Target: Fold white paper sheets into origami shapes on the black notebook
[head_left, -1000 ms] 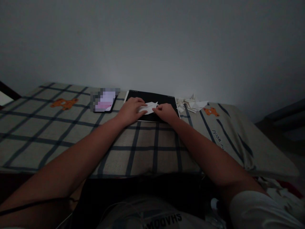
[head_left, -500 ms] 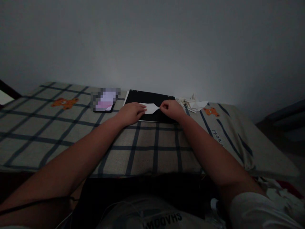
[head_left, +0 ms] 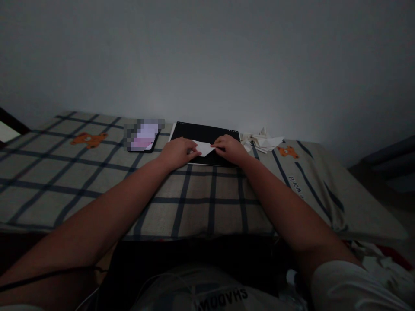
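Observation:
A small piece of folded white paper (head_left: pixel 204 149), pointed at its right end, lies on a black notebook (head_left: pixel 207 130) between my hands. My left hand (head_left: pixel 178 152) holds the paper's left end, thumb and fingers curled over it. At the pointed tip is my right hand (head_left: pixel 229 149), its fingertips closed on the paper there. The fingers hide both ends of the sheet.
Left of the notebook lies a phone (head_left: pixel 142 140) with its screen lit and blurred out. Several folded white papers (head_left: pixel 264 141) are heaped to the right. A checked cloth (head_left: pixel 194 203) with bear prints covers the table, which meets a grey wall (head_left: pixel 207 65).
My right hand has shifted slightly left along the paper, and its fingers now cover the tip. The paper's pointed end looks shorter and turned a little. My left hand stays on its end.

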`<state>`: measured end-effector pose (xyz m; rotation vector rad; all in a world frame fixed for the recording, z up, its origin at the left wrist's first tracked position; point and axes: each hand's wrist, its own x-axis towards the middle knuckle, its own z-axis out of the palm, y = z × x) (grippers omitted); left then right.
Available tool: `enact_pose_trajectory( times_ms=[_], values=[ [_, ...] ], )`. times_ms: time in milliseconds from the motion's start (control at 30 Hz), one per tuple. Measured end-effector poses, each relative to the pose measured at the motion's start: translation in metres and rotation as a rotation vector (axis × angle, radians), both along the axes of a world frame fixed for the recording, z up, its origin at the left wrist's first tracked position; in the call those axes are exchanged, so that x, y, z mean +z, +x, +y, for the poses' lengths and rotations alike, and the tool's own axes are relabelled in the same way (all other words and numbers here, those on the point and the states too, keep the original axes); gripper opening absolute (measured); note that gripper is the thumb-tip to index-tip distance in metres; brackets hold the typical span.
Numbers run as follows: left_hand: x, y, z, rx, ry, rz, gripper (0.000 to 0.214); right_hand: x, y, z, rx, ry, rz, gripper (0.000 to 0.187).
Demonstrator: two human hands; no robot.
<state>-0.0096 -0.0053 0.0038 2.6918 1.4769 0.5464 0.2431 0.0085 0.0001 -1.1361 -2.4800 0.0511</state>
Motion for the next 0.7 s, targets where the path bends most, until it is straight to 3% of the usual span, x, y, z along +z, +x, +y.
enact_pose_trajectory(
  times_ms=[267,433,700],
  values=[
    [0.001,-0.001,-0.001,-0.073,-0.001,0.007,0.047,0.007,-0.002,-0.006,0.117,0.001,0.112,0.022],
    [-0.002,-0.002,-0.003,-0.146,-0.013,0.073,0.043,0.01,-0.004,-0.01,0.191,0.041,0.144,0.02],
    [-0.007,-0.005,-0.002,-0.127,0.078,0.145,0.043,0.004,-0.005,-0.007,0.136,-0.08,0.09,0.028]
  ],
)
